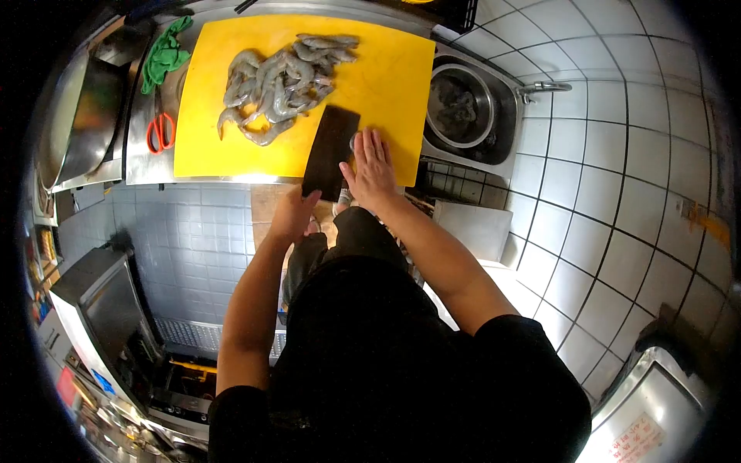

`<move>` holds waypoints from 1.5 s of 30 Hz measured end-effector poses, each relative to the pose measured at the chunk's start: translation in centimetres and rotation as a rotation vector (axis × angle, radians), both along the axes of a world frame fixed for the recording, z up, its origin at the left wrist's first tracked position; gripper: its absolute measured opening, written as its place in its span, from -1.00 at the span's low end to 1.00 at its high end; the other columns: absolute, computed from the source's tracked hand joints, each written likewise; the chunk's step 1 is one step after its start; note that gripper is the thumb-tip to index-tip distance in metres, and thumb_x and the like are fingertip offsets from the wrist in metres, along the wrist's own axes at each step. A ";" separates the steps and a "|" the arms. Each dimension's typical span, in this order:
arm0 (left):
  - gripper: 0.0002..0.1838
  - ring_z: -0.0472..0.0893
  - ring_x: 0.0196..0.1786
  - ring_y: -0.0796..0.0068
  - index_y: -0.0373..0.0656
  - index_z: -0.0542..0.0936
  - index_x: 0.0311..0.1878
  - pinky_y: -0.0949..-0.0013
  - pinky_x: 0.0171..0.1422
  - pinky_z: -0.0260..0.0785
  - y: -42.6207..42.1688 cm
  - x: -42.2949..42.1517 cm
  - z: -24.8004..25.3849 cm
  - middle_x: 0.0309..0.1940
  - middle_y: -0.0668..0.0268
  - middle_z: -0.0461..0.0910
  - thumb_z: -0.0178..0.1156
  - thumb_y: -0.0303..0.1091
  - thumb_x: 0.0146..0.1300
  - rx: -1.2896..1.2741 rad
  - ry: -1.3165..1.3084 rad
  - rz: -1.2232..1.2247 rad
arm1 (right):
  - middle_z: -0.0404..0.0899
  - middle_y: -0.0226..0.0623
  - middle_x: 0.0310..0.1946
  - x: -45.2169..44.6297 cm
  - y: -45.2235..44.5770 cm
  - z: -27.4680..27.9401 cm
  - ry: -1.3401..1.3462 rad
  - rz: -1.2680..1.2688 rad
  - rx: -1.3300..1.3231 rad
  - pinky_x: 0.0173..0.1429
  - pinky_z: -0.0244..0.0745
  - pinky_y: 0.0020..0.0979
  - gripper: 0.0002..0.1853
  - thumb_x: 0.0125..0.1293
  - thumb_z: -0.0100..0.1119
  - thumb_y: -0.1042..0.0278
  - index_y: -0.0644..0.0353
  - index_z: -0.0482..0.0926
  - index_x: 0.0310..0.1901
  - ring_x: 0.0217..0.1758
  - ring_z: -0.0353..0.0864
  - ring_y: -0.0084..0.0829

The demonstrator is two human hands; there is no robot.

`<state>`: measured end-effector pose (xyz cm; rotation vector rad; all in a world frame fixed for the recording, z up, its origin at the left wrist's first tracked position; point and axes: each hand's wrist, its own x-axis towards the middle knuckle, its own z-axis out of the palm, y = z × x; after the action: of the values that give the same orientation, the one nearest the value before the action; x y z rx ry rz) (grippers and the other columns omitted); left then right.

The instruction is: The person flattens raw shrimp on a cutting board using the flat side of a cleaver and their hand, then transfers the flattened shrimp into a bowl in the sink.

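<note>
Fingers of your right hand (pixel 372 171) lay extended, palm down, over the yellow board (pixel 390 69), with the thumb spread toward a dark, cleaver-like blade (pixel 333 147). Your left hand (pixel 289 212) was at the blade's near end, its thumb against the edge; I could not tell how tightly the other fingers closed, as they were hidden. Holding it there probably kept the blade steady, and its near end jutted past the board's edge, within easy reach. Raw shrimp (pixel 282 85) sat heaped beyond the blade, likely pushed back to leave working room near you.

Beneath the board was a metal counter (pixel 139 160), with a green cloth (pixel 164 58) and red-handled scissors (pixel 160 133) to the left. On the right, a metal bowl (pixel 489 104) stood in the sink (pixel 504 119) below a tap (pixel 546 87), against a white-tiled wall (pixel 610 170).
</note>
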<state>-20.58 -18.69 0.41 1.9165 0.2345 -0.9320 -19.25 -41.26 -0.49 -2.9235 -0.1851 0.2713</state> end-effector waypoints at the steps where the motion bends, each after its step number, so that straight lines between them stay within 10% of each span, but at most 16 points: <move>1: -0.64 0.58 -0.63 0.40 -0.26 0.56 0.01 0.29 -0.61 0.37 0.6 -0.6 1.9 -0.56 0.22 0.56 0.22 -0.09 0.54 -0.039 0.042 0.004 | -0.05 0.13 0.70 0.1 0.0 0.1 0.001 0.003 -0.001 0.78 -0.18 0.07 -0.16 0.66 -0.15 -0.19 0.37 0.03 0.66 0.78 -0.12 0.08; 14: -0.55 0.71 -0.23 -0.21 -0.43 0.58 -0.05 -0.06 -0.13 0.51 -0.7 1.6 -0.1 -0.34 -0.18 0.69 0.29 -0.10 0.48 0.046 -0.202 -0.078 | -0.05 0.11 0.71 -0.1 -0.3 0.2 0.000 0.016 0.003 0.78 -0.20 0.07 -0.15 0.66 -0.13 -0.19 0.39 0.05 0.65 0.78 -0.11 0.05; 22: -0.65 0.57 -0.68 0.42 -0.30 0.58 -0.06 0.33 -0.64 0.39 3.7 -3.2 2.7 -0.58 0.19 0.60 0.27 -0.13 0.52 0.036 -0.012 0.058 | 0.06 0.09 0.68 -0.3 -1.7 0.1 -0.135 0.125 0.046 0.75 -0.17 0.20 -0.21 0.63 -0.03 -0.17 0.28 0.20 0.62 0.75 -0.05 0.15; 28: -0.62 0.69 -0.54 0.22 -0.28 0.59 -0.14 0.11 -0.44 0.50 3.0 -5.3 -1.6 -0.54 0.04 0.66 0.30 -0.07 0.49 0.096 -0.095 0.122 | 0.10 0.00 0.67 2.3 -5.7 -0.3 -0.139 0.265 -0.028 0.75 -0.20 0.24 -0.32 0.60 0.03 -0.11 0.19 0.33 0.56 0.74 -0.01 0.12; 33: -0.62 0.68 -0.57 0.26 -0.27 0.58 -0.16 0.12 -0.48 0.47 1.4 -5.6 0.5 -0.54 0.05 0.65 0.29 -0.06 0.49 0.024 -0.006 0.231 | 0.06 0.21 0.65 7.9 -15.8 0.4 -0.115 -0.215 -0.367 0.69 -0.15 0.36 -0.30 0.66 -0.16 -0.16 0.26 0.30 0.55 0.72 -0.04 0.26; 36: -0.61 0.67 -0.57 0.26 -0.28 0.59 -0.15 0.13 -0.47 0.48 1.4 -6.2 0.3 -0.52 0.04 0.66 0.30 -0.06 0.49 0.022 -0.027 0.240 | 0.33 0.17 0.48 10.7 -17.1 2.2 -0.365 -0.159 -0.365 0.59 0.17 0.22 -0.45 0.56 0.17 0.07 0.24 0.48 0.42 0.59 0.24 0.17; 39: -0.60 0.69 -0.54 0.20 -0.30 0.60 -0.13 0.10 -0.40 0.51 0.9 -6.5 1.1 -0.46 0.01 0.69 0.30 -0.06 0.48 0.065 -0.073 0.225 | 0.60 -0.02 0.19 14.7 -11.9 3.0 -0.280 0.058 0.175 0.38 0.48 0.01 -0.60 0.40 0.35 0.20 0.25 0.65 0.16 0.33 0.54 0.01; 45: -0.57 0.74 -0.36 0.03 -0.33 0.62 -0.14 0.03 -0.20 0.54 1.0 -8.4 -1.9 -0.35 -0.08 0.72 0.32 -0.04 0.47 0.039 -0.190 0.254 | 0.74 -0.18 0.00 20.2 3.4 4.9 -0.113 -0.104 0.186 0.20 0.63 -0.09 -0.65 0.29 0.46 0.04 0.11 0.75 -0.05 0.13 0.71 -0.08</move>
<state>-28.98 -17.65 -1.49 1.9425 0.3755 -0.5775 0.93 -37.86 4.42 -2.7535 -0.0702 0.0682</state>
